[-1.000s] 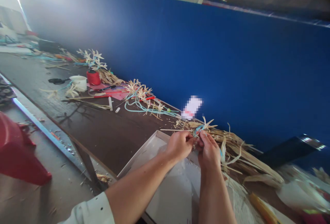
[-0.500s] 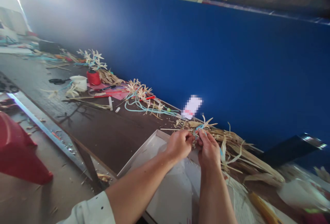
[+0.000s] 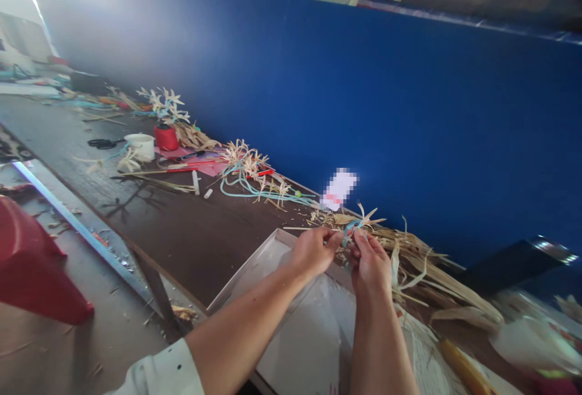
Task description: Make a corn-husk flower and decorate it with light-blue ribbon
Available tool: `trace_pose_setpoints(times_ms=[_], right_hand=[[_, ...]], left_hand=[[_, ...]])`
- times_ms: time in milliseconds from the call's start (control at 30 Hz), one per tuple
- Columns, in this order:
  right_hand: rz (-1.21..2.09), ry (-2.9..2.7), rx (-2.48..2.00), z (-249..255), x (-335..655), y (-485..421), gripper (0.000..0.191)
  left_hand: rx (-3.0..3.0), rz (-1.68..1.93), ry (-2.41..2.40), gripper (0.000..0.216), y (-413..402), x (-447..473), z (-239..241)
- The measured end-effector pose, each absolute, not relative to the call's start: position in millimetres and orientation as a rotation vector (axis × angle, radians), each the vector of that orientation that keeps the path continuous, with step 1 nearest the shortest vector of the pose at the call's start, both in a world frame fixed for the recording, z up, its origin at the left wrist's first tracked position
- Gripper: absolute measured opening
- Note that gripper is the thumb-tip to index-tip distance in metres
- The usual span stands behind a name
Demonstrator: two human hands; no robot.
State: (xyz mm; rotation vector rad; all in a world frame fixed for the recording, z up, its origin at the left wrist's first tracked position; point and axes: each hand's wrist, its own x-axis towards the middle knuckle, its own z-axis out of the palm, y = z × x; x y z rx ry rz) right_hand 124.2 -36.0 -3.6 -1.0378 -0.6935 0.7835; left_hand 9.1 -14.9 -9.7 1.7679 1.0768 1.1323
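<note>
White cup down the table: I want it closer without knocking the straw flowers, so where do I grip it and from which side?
I would take the white cup by its rim, coming straight down from above. It stands upright with its mouth open and nothing over it, while the red pot, scissors and a loose straw flower crowd its sides.

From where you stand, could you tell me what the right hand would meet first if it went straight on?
Probably the heap of dried husks just past the blue strip the right hand pinches, then the blue wall; depth is unclear.
</note>
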Motion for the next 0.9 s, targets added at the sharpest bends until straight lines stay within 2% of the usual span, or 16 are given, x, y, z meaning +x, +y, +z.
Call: trace_pose_setpoints(times_ms=[300,700,900], right_hand=[[0.835,-0.718,-1.057,-3.8,117.6,-35.9,0.033],[0.829,-0.799,-1.095,-3.2,118.3,-37.5,0.032],[0.857,-0.806,-1.116,-4.1,119.5,-39.0,0.029]], left_hand=[[1.125,0.974,0.73,0.035,-6.2,17.4,-7.7],[1.094,0.999,0.724,0.034,-5.3,14.4,-9.2],[1.008,0.99,0.679,0.02,-5.1,15.2,-7.7]])
